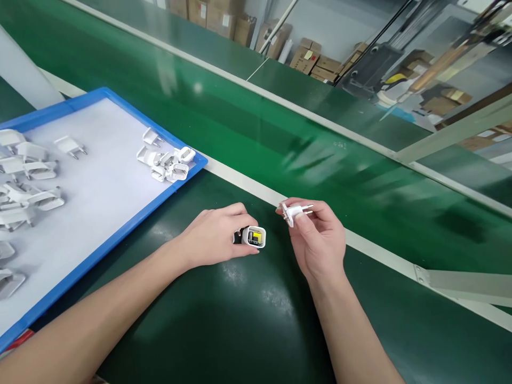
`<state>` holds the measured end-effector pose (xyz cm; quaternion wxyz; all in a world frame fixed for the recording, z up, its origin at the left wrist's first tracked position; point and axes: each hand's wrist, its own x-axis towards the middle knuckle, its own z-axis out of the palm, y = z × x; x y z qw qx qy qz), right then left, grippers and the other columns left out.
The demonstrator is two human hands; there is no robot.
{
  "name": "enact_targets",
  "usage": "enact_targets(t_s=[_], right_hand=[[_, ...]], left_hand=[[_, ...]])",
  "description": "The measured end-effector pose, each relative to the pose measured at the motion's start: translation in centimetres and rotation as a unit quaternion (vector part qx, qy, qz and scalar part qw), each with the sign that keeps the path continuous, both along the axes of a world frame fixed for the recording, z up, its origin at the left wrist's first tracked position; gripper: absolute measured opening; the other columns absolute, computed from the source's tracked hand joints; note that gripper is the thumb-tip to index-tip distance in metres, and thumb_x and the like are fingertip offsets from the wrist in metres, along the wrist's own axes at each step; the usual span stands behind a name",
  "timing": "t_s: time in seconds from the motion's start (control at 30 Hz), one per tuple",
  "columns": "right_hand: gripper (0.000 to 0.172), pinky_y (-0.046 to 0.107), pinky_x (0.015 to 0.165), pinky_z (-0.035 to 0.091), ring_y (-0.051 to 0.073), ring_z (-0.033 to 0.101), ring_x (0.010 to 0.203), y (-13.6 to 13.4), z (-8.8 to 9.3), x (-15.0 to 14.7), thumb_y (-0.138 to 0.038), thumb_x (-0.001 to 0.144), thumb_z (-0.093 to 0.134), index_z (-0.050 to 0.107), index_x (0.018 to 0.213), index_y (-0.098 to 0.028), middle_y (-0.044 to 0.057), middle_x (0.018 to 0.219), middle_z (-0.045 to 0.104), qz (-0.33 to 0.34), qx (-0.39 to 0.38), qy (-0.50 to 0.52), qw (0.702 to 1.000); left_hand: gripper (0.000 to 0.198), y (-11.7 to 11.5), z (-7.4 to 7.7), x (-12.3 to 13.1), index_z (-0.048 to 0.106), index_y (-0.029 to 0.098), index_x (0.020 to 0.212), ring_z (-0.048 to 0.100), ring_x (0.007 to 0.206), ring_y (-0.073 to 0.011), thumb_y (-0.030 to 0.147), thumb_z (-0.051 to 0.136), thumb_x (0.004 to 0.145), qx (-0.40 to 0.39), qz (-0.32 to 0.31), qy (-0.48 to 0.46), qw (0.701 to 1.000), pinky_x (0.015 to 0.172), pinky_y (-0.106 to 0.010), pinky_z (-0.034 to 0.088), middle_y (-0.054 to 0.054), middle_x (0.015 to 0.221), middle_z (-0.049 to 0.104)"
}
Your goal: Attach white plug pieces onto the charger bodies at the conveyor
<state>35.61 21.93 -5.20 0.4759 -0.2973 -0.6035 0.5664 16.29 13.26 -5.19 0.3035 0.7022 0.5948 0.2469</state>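
My left hand (216,234) is closed round a small white charger housing (253,237), its open end facing right with a yellow part and circuit inside. My right hand (320,237) pinches a white two-pin plug cap (294,211) between thumb and fingers, pins pointing right. The two parts are a short gap apart, above the dark green work surface (248,309). To the left lies a blue-rimmed tray (188,173) lined in white, with several more white plug caps (166,160) scattered in it.
A green conveyor belt (280,133) with pale metal rails runs diagonally behind the hands. Cardboard boxes (312,58) and machinery stand beyond it at the top. A metal bracket (460,280) sits on the rail at the right.
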Motion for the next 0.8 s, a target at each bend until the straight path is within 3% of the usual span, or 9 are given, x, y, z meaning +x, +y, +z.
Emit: enact_targets(t_s=[0.07,0.13,0.27,0.33,0.4,0.6,0.7,0.8], right_hand=[[0.020,0.033,0.076,0.055,0.018,0.066,0.087,-0.2,0.4,-0.1,-0.038,0.081,0.085,0.070,0.086,-0.026,0.002,0.094,0.068,-0.029,0.036,-0.032,0.998],[0.020,0.030,0.067,0.052,0.016,0.061,0.076,-0.5,0.6,0.0,-0.038,0.082,0.082,0.067,0.089,-0.026,0.001,0.088,0.064,-0.047,0.044,-0.063,0.996],[0.012,0.025,0.047,0.039,0.012,0.046,0.051,-1.0,0.8,0.4,-0.033,0.089,0.071,0.064,0.096,-0.025,-0.004,0.064,0.053,-0.008,-0.021,-0.137,0.990],[0.004,0.025,0.046,0.037,0.012,0.046,0.050,-1.3,0.9,0.4,-0.028,0.090,0.065,0.067,0.091,-0.024,-0.004,0.061,0.053,-0.003,-0.038,-0.186,0.982],[0.007,0.025,0.050,0.040,0.012,0.050,0.054,-1.7,1.0,0.1,-0.024,0.090,0.062,0.069,0.089,-0.023,-0.003,0.063,0.056,-0.005,-0.027,-0.235,0.972],[0.012,0.024,0.053,0.041,0.012,0.052,0.056,-2.8,2.2,-0.5,-0.022,0.096,0.057,0.068,0.100,-0.024,-0.005,0.065,0.057,-0.007,0.107,-0.335,0.936],[0.011,0.025,0.058,0.045,0.012,0.057,0.063,-3.1,2.4,-0.5,-0.026,0.100,0.057,0.067,0.104,-0.023,-0.001,0.078,0.065,0.024,0.184,-0.354,0.917],[0.011,0.026,0.059,0.046,0.012,0.056,0.062,-3.3,2.3,-0.5,-0.029,0.101,0.058,0.066,0.105,-0.022,-0.001,0.075,0.063,0.043,0.230,-0.357,0.904]], left_hand=[[0.026,0.1,-0.2,-0.1,0.069,0.030,0.109,0.064,0.085,-0.0123,0.042,0.074,0.087,0.015,-0.002,-0.009,1.000,0.075,-0.026,0.045,0.005,0.109,0.063],[0.026,0.1,-0.3,-0.1,0.070,0.029,0.108,0.064,0.086,-0.0125,0.043,0.075,0.087,0.023,-0.003,-0.009,1.000,0.073,-0.026,0.044,0.005,0.108,0.064],[0.027,0.1,-0.3,-0.1,0.070,0.028,0.107,0.063,0.082,-0.0123,0.043,0.076,0.085,0.023,0.002,0.004,1.000,0.068,-0.025,0.042,0.004,0.104,0.064],[0.027,0.1,-0.2,0.1,0.070,0.028,0.106,0.063,0.081,-0.0125,0.043,0.076,0.085,0.022,0.006,0.011,1.000,0.067,-0.025,0.041,0.004,0.104,0.065],[0.025,0.1,-0.2,0.4,0.069,0.026,0.103,0.062,0.080,-0.0124,0.045,0.074,0.086,0.020,0.013,0.018,1.000,0.067,-0.025,0.041,0.004,0.103,0.065],[0.028,0.0,-0.4,1.1,0.066,0.025,0.102,0.061,0.076,-0.0120,0.049,0.070,0.089,0.022,0.016,0.043,0.999,0.064,-0.026,0.040,0.004,0.101,0.063],[0.031,-0.1,-0.5,1.0,0.065,0.025,0.105,0.060,0.075,-0.0123,0.052,0.066,0.091,0.037,0.009,0.057,0.998,0.062,-0.026,0.038,0.003,0.099,0.061],[0.036,-0.1,-0.4,0.9,0.066,0.024,0.102,0.058,0.072,-0.0119,0.058,0.061,0.093,0.041,0.010,0.055,0.998,0.061,-0.026,0.037,0.002,0.096,0.060]])
